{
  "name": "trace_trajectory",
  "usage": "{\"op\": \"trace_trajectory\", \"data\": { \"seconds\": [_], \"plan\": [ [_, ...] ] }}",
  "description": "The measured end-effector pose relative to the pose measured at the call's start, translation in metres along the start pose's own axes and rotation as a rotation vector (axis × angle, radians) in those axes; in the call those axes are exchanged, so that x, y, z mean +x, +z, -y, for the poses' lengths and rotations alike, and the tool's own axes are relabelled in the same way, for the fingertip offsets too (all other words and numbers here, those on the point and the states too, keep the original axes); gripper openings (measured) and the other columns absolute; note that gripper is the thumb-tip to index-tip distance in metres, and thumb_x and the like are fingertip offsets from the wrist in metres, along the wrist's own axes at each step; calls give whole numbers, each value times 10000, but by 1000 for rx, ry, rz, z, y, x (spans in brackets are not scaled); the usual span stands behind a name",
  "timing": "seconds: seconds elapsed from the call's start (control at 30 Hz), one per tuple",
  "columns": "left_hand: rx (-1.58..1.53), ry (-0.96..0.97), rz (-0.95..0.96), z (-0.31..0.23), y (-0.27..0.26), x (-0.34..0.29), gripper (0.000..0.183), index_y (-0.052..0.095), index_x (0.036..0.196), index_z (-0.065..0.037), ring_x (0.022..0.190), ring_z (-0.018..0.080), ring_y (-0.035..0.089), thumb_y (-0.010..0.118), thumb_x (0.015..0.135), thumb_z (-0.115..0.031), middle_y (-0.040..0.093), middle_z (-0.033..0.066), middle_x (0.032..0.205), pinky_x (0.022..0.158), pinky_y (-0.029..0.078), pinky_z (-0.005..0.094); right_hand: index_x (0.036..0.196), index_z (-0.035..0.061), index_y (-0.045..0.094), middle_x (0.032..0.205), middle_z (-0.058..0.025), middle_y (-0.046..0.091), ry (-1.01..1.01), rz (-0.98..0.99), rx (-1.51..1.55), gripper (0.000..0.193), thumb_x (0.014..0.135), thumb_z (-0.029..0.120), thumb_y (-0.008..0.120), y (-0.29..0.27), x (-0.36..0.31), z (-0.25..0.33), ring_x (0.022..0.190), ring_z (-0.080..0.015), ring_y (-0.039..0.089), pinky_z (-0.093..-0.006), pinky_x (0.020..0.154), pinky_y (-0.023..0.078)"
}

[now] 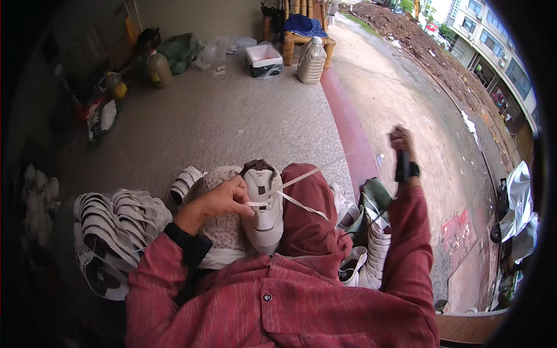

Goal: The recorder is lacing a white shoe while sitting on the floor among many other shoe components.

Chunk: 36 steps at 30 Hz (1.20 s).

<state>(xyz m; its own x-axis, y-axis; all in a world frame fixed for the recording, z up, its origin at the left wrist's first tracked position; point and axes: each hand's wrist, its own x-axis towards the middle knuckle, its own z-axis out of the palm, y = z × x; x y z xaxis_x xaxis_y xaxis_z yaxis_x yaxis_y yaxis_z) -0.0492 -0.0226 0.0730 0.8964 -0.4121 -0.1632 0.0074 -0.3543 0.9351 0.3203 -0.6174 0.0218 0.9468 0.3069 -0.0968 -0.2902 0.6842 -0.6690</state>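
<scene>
A white shoe (266,223) with a dark collar lies on my lap, its toe toward me. My left hand (223,200) is at its left side, thumb and fingers pinched on the white shoelace (297,204) by the eyelets. One stretch of lace runs taut up to the right from the shoe and fades toward my right hand (401,139). That hand is raised far out to the right, closed and a little blurred; the lace end inside it is hard to see. Another loose end drapes over my right knee.
Stacked white shoes (110,223) stand to my left, and another nested stack (377,249) to my right. Farther off are a plastic jug (312,61), a white-rimmed box (264,58), a bamboo chair (328,43) and a brownish bottle (158,69). A red floor strip (348,124) borders the pavement.
</scene>
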Motion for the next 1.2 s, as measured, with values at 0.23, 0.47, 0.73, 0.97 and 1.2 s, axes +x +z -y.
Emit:
{"op": "trace_trajectory", "data": {
  "seconds": [0.23, 0.47, 0.73, 0.97, 1.2],
  "plan": [
    [109, -5, -153, 4, 13, -14, 212, 678, 812, -60, 936, 134, 480, 827, 708, -169, 398, 2, 1006, 822, 416, 259, 728, 145, 339, 620, 53, 287, -276, -175, -43, 229, 838, -56, 337, 34, -33, -9, 474, -86, 226, -224, 449, 245],
    [236, 253, -107, 23, 5, -1, 219, 667, 851, -74, 930, 140, 481, 809, 733, -191, 449, 17, 982, 815, 418, 272, 959, -30, 519, 840, -96, 597, -75, -168, -34, 97, 918, -24, 431, 40, -60, -44, 756, -203, 575, -313, 777, 520],
    [145, -10, -102, 8, 6, -14, 259, 677, 904, -87, 972, 142, 477, 809, 724, -219, 441, 15, 1036, 828, 417, 278, 1298, -123, 422, 1329, -205, 522, -51, -64, -134, 397, 927, -18, 516, 66, -77, -48, 1203, -246, 546, -325, 1072, 438],
    [186, -7, -122, 9, 8, -19, 325, 645, 978, -108, 985, 148, 481, 807, 719, -220, 451, 19, 1053, 838, 426, 287, 1332, -46, 431, 1180, -143, 624, -35, -80, -102, 381, 961, 14, 495, 62, -75, -60, 919, -153, 676, -238, 784, 588],
    [360, 114, -243, -6, 23, -14, 360, 608, 1022, -91, 913, 201, 572, 768, 729, -223, 529, 57, 1017, 786, 479, 318, 1378, 4, 369, 872, -56, 572, -238, -33, -44, 420, 968, -8, 460, 28, -77, -13, 671, -106, 527, -178, 518, 491]
  ]
}}
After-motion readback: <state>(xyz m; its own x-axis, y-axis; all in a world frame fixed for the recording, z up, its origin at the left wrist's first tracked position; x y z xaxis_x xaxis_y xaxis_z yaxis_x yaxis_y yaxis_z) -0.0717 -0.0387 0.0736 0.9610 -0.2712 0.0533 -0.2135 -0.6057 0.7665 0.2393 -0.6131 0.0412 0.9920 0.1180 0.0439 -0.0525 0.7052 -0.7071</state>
